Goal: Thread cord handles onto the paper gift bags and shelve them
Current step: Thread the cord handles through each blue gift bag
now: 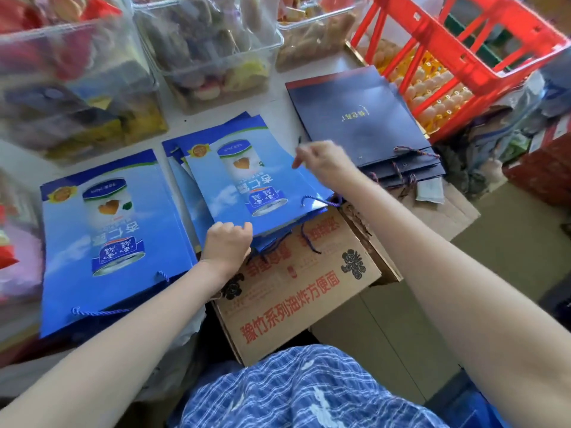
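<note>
A flat blue gift bag [253, 183] printed with a can tops a fanned pile in the middle. My left hand [227, 244] grips the near edge of that pile, fingers curled over it. My right hand [321, 160] hovers at the bag's far right edge with loosely curled fingers; what it holds I cannot tell. Blue cord handles [312, 200] stick out at the bag's near end. Another blue bag [111, 239] with a cord lies flat to the left. A pile of dark navy bags [358, 118] with twisted cords lies to the right.
A cardboard box [296, 288] with red print sits under the pile's near edge, in front of my lap. Clear plastic bins [77, 88] of snacks line the back. A red plastic crate [457, 47] stands at the back right over egg trays.
</note>
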### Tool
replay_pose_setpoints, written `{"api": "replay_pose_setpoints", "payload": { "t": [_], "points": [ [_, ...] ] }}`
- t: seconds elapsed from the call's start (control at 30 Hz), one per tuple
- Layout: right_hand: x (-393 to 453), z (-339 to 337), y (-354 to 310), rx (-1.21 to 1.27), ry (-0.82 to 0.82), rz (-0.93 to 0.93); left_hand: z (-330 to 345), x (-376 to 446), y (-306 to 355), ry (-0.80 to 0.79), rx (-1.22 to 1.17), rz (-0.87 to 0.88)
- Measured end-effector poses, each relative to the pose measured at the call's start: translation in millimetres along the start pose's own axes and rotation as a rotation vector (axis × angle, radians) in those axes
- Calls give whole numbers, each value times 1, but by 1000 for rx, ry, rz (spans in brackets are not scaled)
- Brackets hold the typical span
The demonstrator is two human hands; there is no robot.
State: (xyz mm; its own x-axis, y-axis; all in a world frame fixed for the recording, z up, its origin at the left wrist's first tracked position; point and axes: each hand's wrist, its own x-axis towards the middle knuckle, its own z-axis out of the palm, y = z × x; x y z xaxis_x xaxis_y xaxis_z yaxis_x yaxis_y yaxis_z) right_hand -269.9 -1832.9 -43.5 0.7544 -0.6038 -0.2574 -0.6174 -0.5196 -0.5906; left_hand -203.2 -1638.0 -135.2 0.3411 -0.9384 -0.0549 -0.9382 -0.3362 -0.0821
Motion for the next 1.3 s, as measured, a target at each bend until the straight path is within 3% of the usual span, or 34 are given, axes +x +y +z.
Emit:
{"api": "replay_pose_setpoints", "payload": {
  "t": [0.13,0.37,0.5,0.6,0.73,0.97,1.3],
  "points": [
    [-19,41,2,-124,-294,-94,2,-28,-1,359,-105,135],
    [-44,63,17,-52,-556,-122,4,-46,-9,503,-298,179],
    [-54,58,23,169,-554,-25,3,-49,-10,427,-360,225],
    [-61,62,23,165,-575,-11,3,-52,-10,345,-443,209],
    [-62,76,24,214,-387,-11,1,-53,-8,298,-502,180],
    [-59,89,22,251,-290,-2,2,-57,-10,336,-493,172],
    [-49,77,5,177,-335,-82,-7,-54,-17,376,-466,227]
  ]
}}
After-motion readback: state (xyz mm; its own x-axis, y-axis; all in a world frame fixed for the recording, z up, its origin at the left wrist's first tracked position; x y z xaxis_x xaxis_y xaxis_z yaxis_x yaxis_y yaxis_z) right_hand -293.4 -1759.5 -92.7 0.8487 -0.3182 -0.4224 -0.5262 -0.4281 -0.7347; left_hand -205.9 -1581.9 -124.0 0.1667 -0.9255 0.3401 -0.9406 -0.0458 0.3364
